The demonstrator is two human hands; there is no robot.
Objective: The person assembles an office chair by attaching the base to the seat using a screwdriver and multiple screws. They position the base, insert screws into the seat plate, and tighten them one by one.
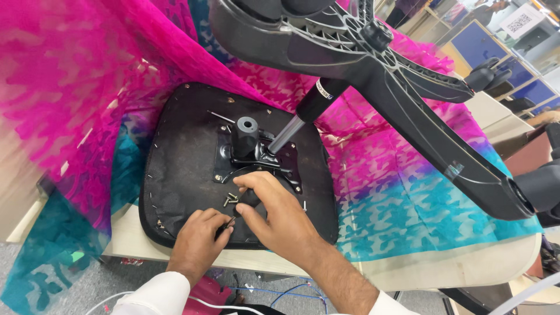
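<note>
Far left: pink and teal patterned cloth (pixel 64 105) draped over the counter (pixel 455 265), spreading right beneath everything. On the cloth, upside down: black chair seat (pixel 175 169), staples along its rim. Left hand (pixel 198 242) resting on the seat's near edge, fingers curled, pinching a small dark screw (pixel 228 224) between thumb and forefinger. Just above, loose screws (pixel 230 199) lying on the seat underside. Right hand (pixel 280 213) beside the left, fingertips touching the same screw, thumb and index closed on it, other fingers bent over the metal mounting plate (pixel 256 160). Bolted at seat centre: plate with black cylindrical post (pixel 246 135). Right of post: gas lift column (pixel 303 114), tilted, chrome rod running up into the black star base (pixel 408 99). Far right: black castor (pixel 539 186) at an arm's end.
</note>
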